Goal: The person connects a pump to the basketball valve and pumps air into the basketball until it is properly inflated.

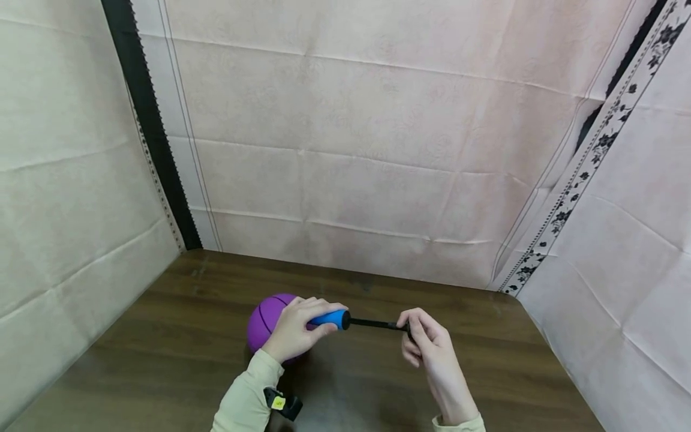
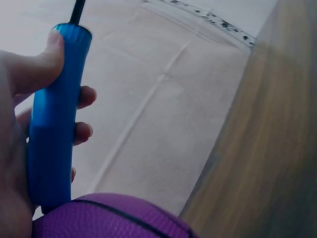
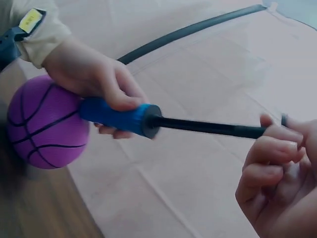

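Note:
A purple ball (image 1: 266,319) with black seam lines, like a small basketball, sits on the wooden table. My left hand (image 1: 294,330) grips the blue barrel of a hand pump (image 2: 54,129), thumb along one side and fingers curled round the other. The barrel's lower end meets the ball's surface in the right wrist view. From its other end a black rod (image 3: 198,126) reaches far out to the right. My right hand (image 1: 432,345) pinches the rod's outer end, where the fingers mostly hide the handle. The pump lies roughly level, above the table.
The brown wooden table (image 1: 205,360) ends at a rounded back edge. Pale cloth hangs (image 1: 345,150) close behind it and on both sides, with a dark strip (image 1: 153,132) at the back left. A black band with a yellow label (image 1: 278,403) is on the left wrist.

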{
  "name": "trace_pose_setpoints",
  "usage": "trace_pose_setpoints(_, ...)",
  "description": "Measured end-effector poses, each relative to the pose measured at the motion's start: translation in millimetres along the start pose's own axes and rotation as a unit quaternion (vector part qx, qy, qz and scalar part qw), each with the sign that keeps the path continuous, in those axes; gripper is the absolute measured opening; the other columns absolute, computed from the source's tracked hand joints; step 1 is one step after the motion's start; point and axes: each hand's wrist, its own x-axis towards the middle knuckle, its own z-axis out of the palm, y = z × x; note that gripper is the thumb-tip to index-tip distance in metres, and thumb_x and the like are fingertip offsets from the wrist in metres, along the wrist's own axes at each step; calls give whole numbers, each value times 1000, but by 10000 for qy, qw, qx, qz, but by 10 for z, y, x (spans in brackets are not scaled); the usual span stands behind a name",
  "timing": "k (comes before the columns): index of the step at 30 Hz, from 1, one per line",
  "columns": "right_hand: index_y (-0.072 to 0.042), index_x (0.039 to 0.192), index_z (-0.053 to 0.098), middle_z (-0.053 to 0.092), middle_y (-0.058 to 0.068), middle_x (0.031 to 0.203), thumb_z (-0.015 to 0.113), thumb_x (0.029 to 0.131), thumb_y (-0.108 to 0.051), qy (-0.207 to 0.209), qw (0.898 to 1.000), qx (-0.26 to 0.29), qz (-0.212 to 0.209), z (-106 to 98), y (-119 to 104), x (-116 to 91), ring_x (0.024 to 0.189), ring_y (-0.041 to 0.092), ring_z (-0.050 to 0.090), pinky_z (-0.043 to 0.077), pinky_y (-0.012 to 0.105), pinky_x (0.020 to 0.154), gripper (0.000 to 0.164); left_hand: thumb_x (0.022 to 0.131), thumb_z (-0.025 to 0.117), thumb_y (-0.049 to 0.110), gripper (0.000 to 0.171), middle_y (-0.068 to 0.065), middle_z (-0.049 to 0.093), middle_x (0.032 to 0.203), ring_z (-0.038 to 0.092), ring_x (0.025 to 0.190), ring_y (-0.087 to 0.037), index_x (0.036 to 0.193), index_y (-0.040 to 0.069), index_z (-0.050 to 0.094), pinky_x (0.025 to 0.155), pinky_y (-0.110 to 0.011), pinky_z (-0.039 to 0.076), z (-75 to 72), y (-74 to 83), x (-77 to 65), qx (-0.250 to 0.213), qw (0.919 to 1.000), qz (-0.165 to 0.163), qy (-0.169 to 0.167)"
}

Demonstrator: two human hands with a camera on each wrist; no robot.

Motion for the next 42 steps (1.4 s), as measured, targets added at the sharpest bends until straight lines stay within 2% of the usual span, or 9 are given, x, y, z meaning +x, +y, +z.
trace_pose_setpoints(8,7,105,47,31,-4,59,36,105,-32,67,9969,-70,775,333,276,101,47,3,30,29,19,45,41,88,68,33,33,10,71,102,62,92,-7,120,30,65,82,-31,43,147,84,30,171,9993,340,-41)
trace_pose_setpoints(13,7,108,51,35,-3,62,38,105,-32,-179,9955,-249,897,311,270,101,50,4,35,33,19,49,42,87,70,31,34,10,71,105,63,94,-7,121,30,65,84,-32,43,132,102,27,-206,9993,263,-161)
trace_pose_setpoints(18,4,103,56,40,-5,61,37,106,-30,-139,9983,-307,484,138,123,59,51,4,39,32,21,46,39,90,67,31,35,10,70,108,62,97,-6,124,31,63,86,-34,43,61,81,28,-349,9989,178,-255)
trace_pose_setpoints(22,-5,95,58,34,-5,57,34,107,-24,126,9997,-125,-140,-7,-8,-5,46,13,28,22,30,41,33,90,67,32,35,12,70,109,60,96,-4,124,35,63,85,-34,42,-6,25,14,-270,9995,-67,-155)
trace_pose_setpoints(27,-9,92,55,25,0,57,31,107,-19,-73,9987,187,-462,18,17,4,47,23,20,18,34,41,30,90,68,32,35,13,70,105,61,94,-4,123,37,63,83,-33,42,65,32,11,-177,9998,-65,-64)
trace_pose_setpoints(29,-3,93,52,25,-1,57,31,107,-20,-138,9988,240,-415,86,77,27,46,20,21,18,34,41,30,90,67,32,34,12,70,105,61,93,-5,123,36,63,82,-32,43,125,63,21,-203,9998,61,-6)
trace_pose_setpoints(34,9,97,46,33,-5,60,34,106,-26,-340,9990,-20,301,208,187,70,49,6,31,26,25,43,38,92,65,33,33,11,69,104,61,91,-5,125,33,62,82,-31,43,199,115,30,-332,9990,283,-118)
trace_pose_setpoints(38,8,101,51,37,-5,63,38,105,-30,-452,9959,-257,743,212,186,74,52,4,36,33,18,50,40,90,67,29,34,10,71,106,63,94,-6,124,29,64,84,-32,42,148,109,25,-568,9976,329,-229)
trace_pose_setpoints(42,7,102,53,39,-5,63,39,105,-28,-547,9965,-316,540,139,115,51,52,4,37,34,20,49,37,91,66,29,35,9,71,110,63,97,-7,126,28,63,86,-34,43,67,81,29,-611,9971,281,-358)
